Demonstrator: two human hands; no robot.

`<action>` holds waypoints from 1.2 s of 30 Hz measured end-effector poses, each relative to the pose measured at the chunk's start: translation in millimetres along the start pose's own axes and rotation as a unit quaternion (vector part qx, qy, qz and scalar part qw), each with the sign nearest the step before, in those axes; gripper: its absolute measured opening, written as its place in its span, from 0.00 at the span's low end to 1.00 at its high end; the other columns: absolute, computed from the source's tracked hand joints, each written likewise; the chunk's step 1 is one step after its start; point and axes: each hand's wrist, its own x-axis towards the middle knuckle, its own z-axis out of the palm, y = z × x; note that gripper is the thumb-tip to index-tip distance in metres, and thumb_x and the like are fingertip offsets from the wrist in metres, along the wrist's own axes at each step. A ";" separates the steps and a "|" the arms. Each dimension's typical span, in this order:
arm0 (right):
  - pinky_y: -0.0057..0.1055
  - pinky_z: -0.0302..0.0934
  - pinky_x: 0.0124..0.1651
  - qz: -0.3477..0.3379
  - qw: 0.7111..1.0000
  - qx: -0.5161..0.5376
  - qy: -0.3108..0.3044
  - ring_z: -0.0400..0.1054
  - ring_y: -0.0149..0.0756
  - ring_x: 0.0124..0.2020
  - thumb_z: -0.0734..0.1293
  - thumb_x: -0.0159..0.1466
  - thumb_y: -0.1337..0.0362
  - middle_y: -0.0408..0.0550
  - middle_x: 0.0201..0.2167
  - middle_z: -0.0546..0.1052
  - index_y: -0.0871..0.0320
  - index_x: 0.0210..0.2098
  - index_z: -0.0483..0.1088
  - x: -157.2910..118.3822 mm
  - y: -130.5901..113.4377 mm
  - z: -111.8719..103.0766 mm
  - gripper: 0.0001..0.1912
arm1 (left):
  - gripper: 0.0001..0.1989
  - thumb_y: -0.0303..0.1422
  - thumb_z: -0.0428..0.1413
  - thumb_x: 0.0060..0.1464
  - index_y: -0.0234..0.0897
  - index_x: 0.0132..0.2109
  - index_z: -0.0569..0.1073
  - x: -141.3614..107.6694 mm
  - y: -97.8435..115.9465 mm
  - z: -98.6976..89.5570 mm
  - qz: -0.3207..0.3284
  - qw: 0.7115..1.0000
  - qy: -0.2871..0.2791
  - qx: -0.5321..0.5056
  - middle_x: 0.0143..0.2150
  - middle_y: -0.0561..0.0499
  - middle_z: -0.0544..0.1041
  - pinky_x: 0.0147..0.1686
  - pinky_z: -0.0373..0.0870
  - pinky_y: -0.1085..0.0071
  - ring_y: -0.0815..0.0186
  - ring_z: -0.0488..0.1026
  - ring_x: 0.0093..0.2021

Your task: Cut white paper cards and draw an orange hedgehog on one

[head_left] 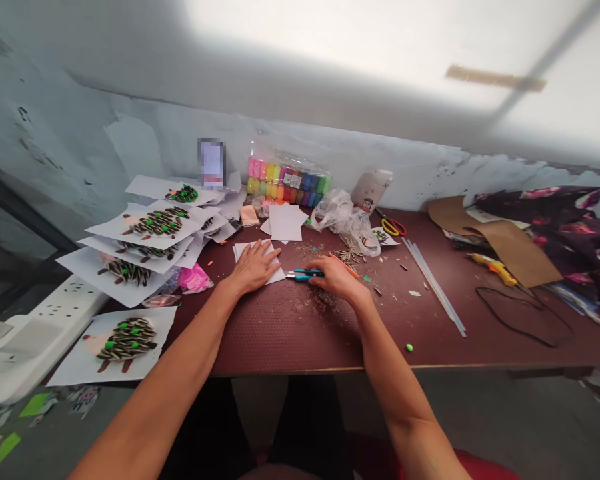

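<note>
My left hand [254, 268] lies flat, fingers spread, on a small stack of white paper cards [274, 272]. To its right, my right hand [337, 279] has its fingers closed on the back end of a blue-and-black utility knife [304, 274]. The knife's grey tip points left, at the edge of the cards. An orange stick-like thing [349, 268] shows just behind my right hand; whether the hand touches it I cannot tell. Husk crumbs and a pile of striped sunflower seeds [349, 255] lie around and beyond this hand.
Seed-covered hedgehog pictures [155, 223] are stacked at left, one [127, 340] lying nearer me. Behind stand a phone [212, 163], coloured clay packs [287, 180], a plastic bag [337, 212] and a bottle [373, 190]. Scissors [394, 227], glue sticks [435, 287] and a yellow glue gun [495, 268] lie right.
</note>
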 end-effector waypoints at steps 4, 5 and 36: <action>0.30 0.59 0.47 -0.002 1.000 -0.003 0.007 0.72 0.41 0.45 0.74 0.60 0.69 0.51 0.43 0.80 0.58 0.45 0.78 -3.1 1.2 0.9 0.13 | 0.31 0.49 0.39 0.68 0.43 0.72 0.58 -2.2 5.4 -3.9 -0.010 0.999 -0.029 0.018 0.76 0.45 0.52 0.72 0.42 0.51 0.50 0.45 0.76; 0.30 0.58 0.47 -0.001 1.000 -0.008 0.008 0.72 0.41 0.44 0.74 0.61 0.69 0.51 0.43 0.80 0.58 0.46 0.78 -4.0 0.9 0.7 0.13 | 0.32 0.50 0.39 0.68 0.44 0.73 0.57 -2.5 6.3 -4.9 -0.012 0.999 -0.032 0.019 0.76 0.45 0.52 0.72 0.42 0.51 0.51 0.45 0.76; 0.31 0.56 0.47 0.009 1.000 0.012 0.024 0.66 0.40 0.44 0.72 0.64 0.68 0.50 0.41 0.74 0.58 0.45 0.74 -31.4 -14.9 10.4 0.10 | 0.33 0.52 0.38 0.67 0.46 0.73 0.56 -0.5 3.2 0.3 -0.004 1.000 -0.028 0.001 0.77 0.46 0.48 0.71 0.40 0.48 0.48 0.43 0.76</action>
